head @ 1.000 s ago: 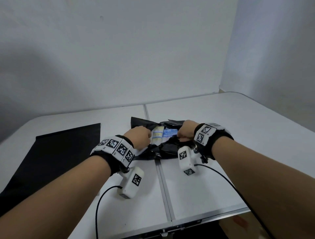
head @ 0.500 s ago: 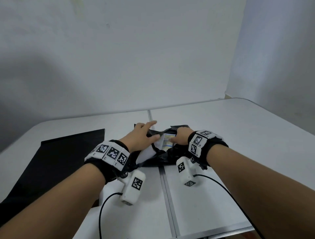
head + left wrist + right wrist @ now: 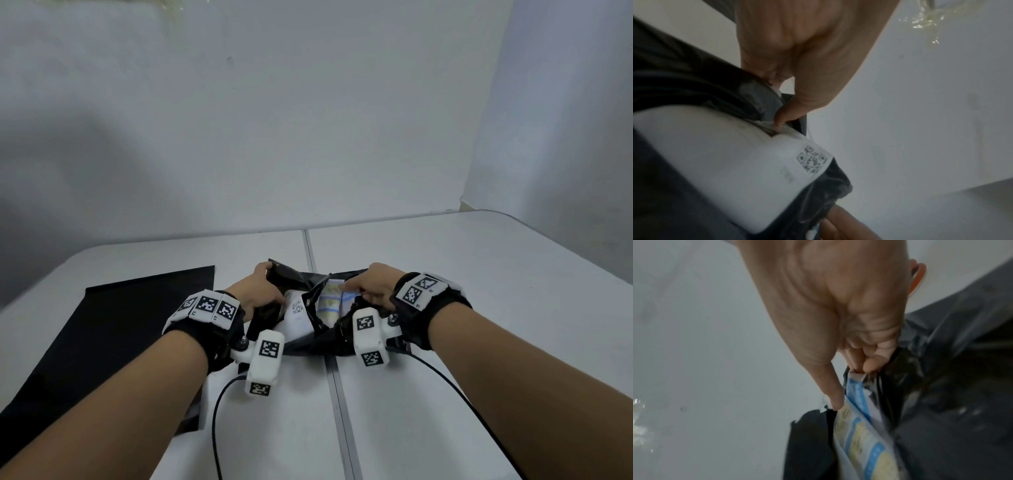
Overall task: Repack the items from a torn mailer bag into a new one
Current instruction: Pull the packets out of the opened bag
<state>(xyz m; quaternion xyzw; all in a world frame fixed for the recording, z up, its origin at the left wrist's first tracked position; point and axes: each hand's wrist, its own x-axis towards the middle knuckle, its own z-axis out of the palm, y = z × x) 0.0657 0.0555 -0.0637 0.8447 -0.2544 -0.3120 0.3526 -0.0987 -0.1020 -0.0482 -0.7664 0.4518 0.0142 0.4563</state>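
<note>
Torn black bag on table, crumpled, just ahead of both wrists. Left hand curled on far left flap, thumb and fingers pinching black film beside white packet with printed code. Right hand curled too, pinching the bag's torn edge against blue-and-yellow packet; index finger extended along packet edge. Both grips closed, nothing loose. Packets lying inside tear between the hands, long axes running away from body. Right hand nearer blue-and-yellow packet, already touching it; likely the one to draw it out toward body. New bag flat, well left of left hand.
</note>
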